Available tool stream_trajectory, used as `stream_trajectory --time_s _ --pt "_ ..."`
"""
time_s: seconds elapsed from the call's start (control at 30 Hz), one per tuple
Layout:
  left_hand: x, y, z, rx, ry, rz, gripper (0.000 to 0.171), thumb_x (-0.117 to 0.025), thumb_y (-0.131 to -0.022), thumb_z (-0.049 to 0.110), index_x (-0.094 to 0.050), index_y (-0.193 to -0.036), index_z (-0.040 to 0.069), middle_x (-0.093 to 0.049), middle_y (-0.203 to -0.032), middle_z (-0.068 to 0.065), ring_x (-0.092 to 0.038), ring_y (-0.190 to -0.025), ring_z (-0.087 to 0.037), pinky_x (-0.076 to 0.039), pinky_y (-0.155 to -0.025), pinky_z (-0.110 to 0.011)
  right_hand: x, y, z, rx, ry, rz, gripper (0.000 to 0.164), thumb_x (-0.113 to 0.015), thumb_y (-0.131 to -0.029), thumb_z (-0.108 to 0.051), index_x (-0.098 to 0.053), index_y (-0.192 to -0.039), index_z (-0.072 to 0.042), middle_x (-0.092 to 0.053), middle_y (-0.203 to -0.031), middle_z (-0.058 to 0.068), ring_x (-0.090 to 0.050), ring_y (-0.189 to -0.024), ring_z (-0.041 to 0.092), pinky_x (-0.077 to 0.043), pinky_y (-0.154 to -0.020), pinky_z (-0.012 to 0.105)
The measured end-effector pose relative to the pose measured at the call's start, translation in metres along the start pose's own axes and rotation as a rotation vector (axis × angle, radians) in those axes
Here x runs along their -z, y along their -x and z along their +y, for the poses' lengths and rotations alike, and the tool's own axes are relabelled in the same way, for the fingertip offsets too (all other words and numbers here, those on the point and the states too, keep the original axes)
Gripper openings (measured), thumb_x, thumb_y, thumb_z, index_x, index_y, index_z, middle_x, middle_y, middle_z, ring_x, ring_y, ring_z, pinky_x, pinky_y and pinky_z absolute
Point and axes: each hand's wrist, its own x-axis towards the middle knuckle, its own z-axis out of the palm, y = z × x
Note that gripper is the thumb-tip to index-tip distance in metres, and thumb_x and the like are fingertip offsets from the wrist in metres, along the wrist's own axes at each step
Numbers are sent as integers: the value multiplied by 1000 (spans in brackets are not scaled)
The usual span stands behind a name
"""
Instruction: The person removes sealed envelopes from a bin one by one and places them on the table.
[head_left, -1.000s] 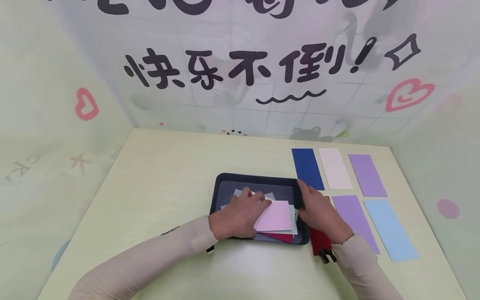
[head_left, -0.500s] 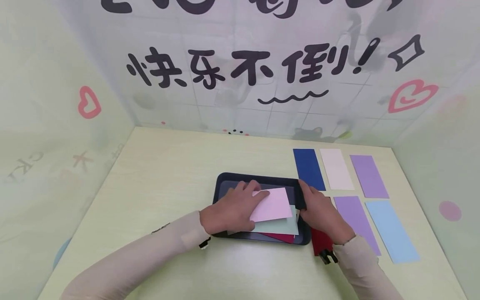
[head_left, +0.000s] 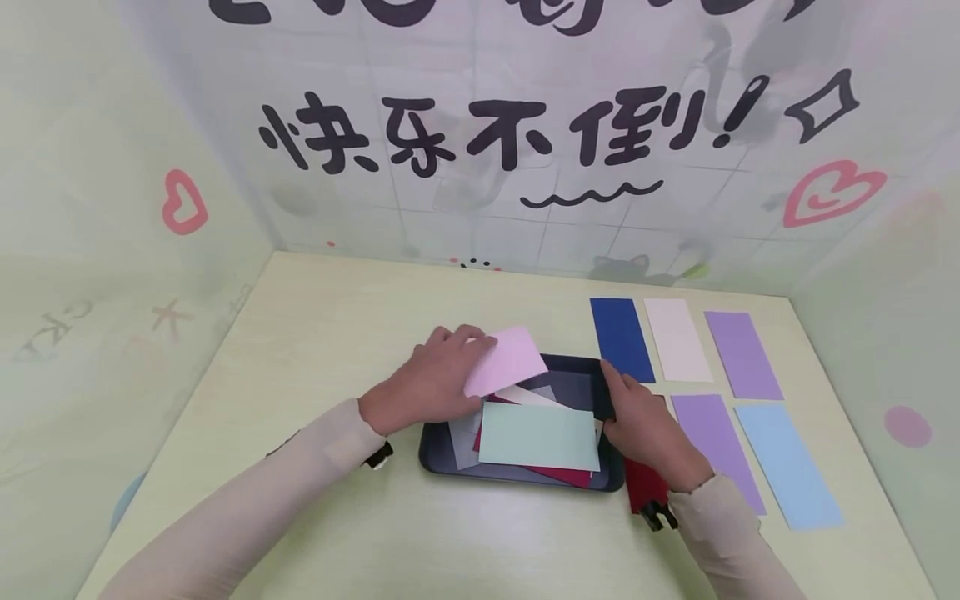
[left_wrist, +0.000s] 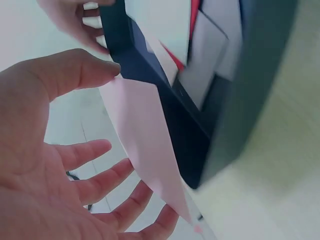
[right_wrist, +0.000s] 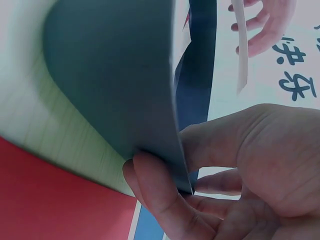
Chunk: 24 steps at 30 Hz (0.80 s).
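Note:
My left hand (head_left: 429, 379) pinches a pink card (head_left: 512, 360) by its edge, over the back left part of a dark tray (head_left: 577, 385). In the left wrist view, thumb and fingertips hold that pink card (left_wrist: 145, 132) tilted beside the tray's wall. With my right hand (head_left: 651, 427) I grip the tray's right rim; thumb and fingers sit on either side of the tray wall (right_wrist: 115, 80) in the right wrist view. A pale green card (head_left: 540, 437) tops the loose pile inside, with red (head_left: 566, 476), greyish (head_left: 462, 442) and whitish cards partly hidden under it.
Right of the tray lie flat cards: dark blue (head_left: 622, 340), pale pink (head_left: 678, 340), two purple (head_left: 744, 356), light blue (head_left: 789, 467) and a dark red one (head_left: 643, 485) partly beneath my right arm. Printed walls enclose the table (head_left: 360, 317) on the back and sides.
My left hand has lifted the pink card off the pile and carried it left and toward the back, uncovering the pale green card. My right hand has kept its grip on the tray.

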Motion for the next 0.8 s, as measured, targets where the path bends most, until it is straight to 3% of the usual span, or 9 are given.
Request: stream_trajectory --time_s 0.3,0.57,0.8 --pt "20 6 -43 116 39 53 76 -68 -80 31 -41 -149 13 -42 -143 -13 -43 -112 -39 -45 -82 -48 0 0 0 9 6 0 81 -68 -84 -2 -25 -152 6 -49 -132 30 -63 -87 31 -56 -72 43" --pt "29 14 -86 185 31 74 76 -66 -81 31 -41 -147 4 -44 -141 -21 -40 -124 -39 -35 -94 -50 1 1 -1 6 8 5 81 -69 -84 -2 -25 -152 4 -52 -129 28 -61 -80 26 -56 -69 39" --pt "29 24 -115 268 54 67 71 -65 -83 30 -42 -143 1 -40 -139 -29 -41 -118 -52 -37 -90 -56 3 1 -1 0 0 -5 81 -68 -84 -2 -25 -152 4 -53 -126 28 -57 -72 21 -53 -62 32"
